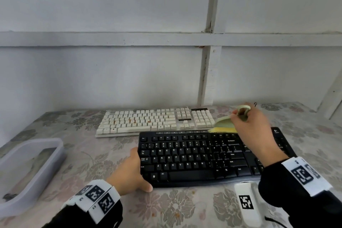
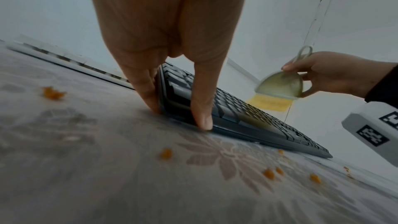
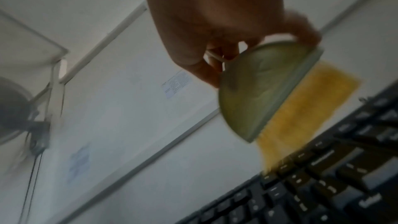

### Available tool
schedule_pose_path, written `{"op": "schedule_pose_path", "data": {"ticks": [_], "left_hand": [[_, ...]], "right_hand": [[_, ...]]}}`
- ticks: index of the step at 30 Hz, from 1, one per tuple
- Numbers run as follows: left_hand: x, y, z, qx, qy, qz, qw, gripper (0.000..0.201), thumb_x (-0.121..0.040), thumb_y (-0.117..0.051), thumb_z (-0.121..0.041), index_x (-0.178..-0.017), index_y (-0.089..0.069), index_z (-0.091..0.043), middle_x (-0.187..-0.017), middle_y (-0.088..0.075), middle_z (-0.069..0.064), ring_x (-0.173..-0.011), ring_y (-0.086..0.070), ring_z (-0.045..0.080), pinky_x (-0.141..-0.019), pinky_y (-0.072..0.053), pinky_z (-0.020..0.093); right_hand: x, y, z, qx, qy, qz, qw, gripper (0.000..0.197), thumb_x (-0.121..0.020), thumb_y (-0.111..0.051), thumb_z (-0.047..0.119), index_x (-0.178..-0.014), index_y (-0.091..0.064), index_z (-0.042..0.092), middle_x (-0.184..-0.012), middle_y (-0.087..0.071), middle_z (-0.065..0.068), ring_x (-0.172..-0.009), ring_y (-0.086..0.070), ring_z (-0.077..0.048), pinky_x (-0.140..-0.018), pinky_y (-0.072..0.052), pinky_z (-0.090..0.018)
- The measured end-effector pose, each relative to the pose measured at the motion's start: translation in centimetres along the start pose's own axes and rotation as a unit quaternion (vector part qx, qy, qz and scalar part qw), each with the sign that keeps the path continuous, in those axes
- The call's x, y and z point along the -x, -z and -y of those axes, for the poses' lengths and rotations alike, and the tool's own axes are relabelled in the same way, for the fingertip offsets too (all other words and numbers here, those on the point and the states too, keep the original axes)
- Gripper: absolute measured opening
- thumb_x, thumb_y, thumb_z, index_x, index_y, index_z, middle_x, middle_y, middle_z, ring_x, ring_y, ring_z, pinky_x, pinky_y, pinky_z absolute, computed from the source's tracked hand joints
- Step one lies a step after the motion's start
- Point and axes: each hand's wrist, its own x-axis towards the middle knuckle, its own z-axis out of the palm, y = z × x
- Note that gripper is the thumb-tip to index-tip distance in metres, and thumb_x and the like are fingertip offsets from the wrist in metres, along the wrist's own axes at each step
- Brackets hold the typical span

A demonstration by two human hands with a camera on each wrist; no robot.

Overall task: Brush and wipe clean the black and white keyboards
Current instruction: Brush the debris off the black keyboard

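Observation:
A black keyboard lies near the front of the table, with a white keyboard just behind it. My left hand grips the black keyboard's left end, fingers on its side edge and thumb at the front corner. My right hand pinches a pale green half-round brush with yellow bristles. The bristles touch the top row of the black keyboard towards its right. Orange specks show on several of the white keyboard's keys.
A translucent plastic container stands at the left on the floral tablecloth. Orange crumbs lie on the cloth in front of the black keyboard. A white tagged device lies at the front right. A white wall rises right behind the table.

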Motion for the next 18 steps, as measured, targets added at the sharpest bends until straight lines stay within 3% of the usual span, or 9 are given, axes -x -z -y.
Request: {"op": "schedule_pose_path", "data": {"ticks": [2, 3, 5, 7, 9, 12, 14, 18], "left_hand": [[0.0, 0.0, 0.0, -0.002, 0.002, 0.001, 1.0, 0.092, -0.063, -0.082, -0.011, -0.131, -0.02, -0.018, -0.11, -0.056, -0.004, -0.096, -0.056, 0.011, -0.065, -0.04, 0.014], [0.0, 0.0, 0.0, -0.003, 0.003, 0.002, 1.0, 0.093, -0.063, -0.082, -0.011, -0.131, -0.02, -0.018, -0.11, -0.056, -0.004, -0.096, -0.056, 0.012, -0.065, -0.041, 0.014], [0.1, 0.1, -0.1, -0.005, 0.005, 0.002, 1.0, 0.093, -0.063, -0.082, -0.012, -0.132, -0.019, -0.018, -0.11, -0.056, -0.004, -0.097, -0.057, 0.012, -0.065, -0.041, 0.014], [0.1, 0.1, -0.1, -0.007, 0.005, 0.002, 1.0, 0.095, -0.063, -0.082, -0.012, -0.133, -0.018, -0.018, -0.111, -0.057, -0.004, -0.097, -0.056, 0.013, -0.065, -0.04, 0.014], [0.1, 0.1, -0.1, -0.008, 0.004, 0.002, 1.0, 0.096, -0.062, -0.082, -0.011, -0.133, -0.017, -0.017, -0.109, -0.057, -0.004, -0.096, -0.056, 0.013, -0.064, -0.04, 0.014], [0.2, 0.2, -0.2, -0.016, -0.003, 0.0, 1.0, 0.096, -0.062, -0.08, -0.012, -0.133, -0.017, -0.016, -0.102, -0.055, -0.008, -0.09, -0.054, 0.008, -0.061, -0.039, 0.013], [0.3, 0.2, -0.4, -0.027, -0.005, -0.003, 1.0, 0.096, -0.062, -0.079, -0.014, -0.134, -0.015, -0.015, -0.102, -0.053, -0.009, -0.087, -0.052, 0.006, -0.058, -0.038, 0.013], [0.4, 0.2, -0.6, -0.046, -0.005, -0.005, 0.999, 0.099, -0.062, -0.08, -0.016, -0.136, -0.014, -0.013, -0.104, -0.05, -0.007, -0.091, -0.051, 0.01, -0.058, -0.037, 0.012]], "right_hand": [[0.2, -0.5, 0.7, 0.088, 0.014, -0.053, 0.995, 0.013, -0.089, -0.054, 0.015, -0.079, -0.049, 0.022, -0.069, -0.044, 0.015, -0.088, -0.04, -0.019, -0.093, -0.036, -0.049], [0.5, -0.7, 1.4, 0.075, 0.027, -0.05, 0.996, 0.014, -0.089, -0.055, 0.016, -0.079, -0.049, 0.023, -0.07, -0.046, 0.014, -0.086, -0.043, -0.021, -0.092, -0.04, -0.05], [1.2, -1.5, 2.8, -0.023, 0.058, 0.006, 0.998, 0.01, -0.091, -0.055, 0.017, -0.082, -0.054, 0.021, -0.075, -0.057, 0.006, -0.076, -0.055, -0.022, -0.075, -0.05, -0.04], [2.7, -2.7, 4.9, -0.106, 0.061, 0.094, 0.988, 0.006, -0.094, -0.054, 0.018, -0.089, -0.059, 0.018, -0.079, -0.062, 0.005, -0.069, -0.058, -0.013, -0.061, -0.048, -0.023], [3.9, -4.5, 6.7, -0.139, 0.075, 0.148, 0.976, 0.007, -0.094, -0.054, 0.02, -0.089, -0.059, 0.021, -0.082, -0.062, 0.009, -0.071, -0.058, -0.007, -0.067, -0.047, -0.024], [5.1, -7.5, 8.2, -0.146, 0.089, 0.168, 0.971, 0.019, -0.092, -0.057, 0.025, -0.076, -0.053, 0.035, -0.084, -0.061, 0.013, -0.086, -0.059, -0.012, -0.09, -0.045, -0.043], [5.6, -9.0, 8.9, -0.139, 0.091, 0.166, 0.972, 0.017, -0.091, -0.057, 0.028, -0.077, -0.051, 0.035, -0.088, -0.062, 0.012, -0.093, -0.058, -0.018, -0.091, -0.044, -0.049], [6.5, -9.9, 9.4, -0.089, 0.105, 0.148, 0.979, 0.009, -0.092, -0.054, 0.03, -0.085, -0.049, 0.033, -0.091, -0.061, 0.011, -0.095, -0.055, -0.017, -0.09, -0.043, -0.045]]}}
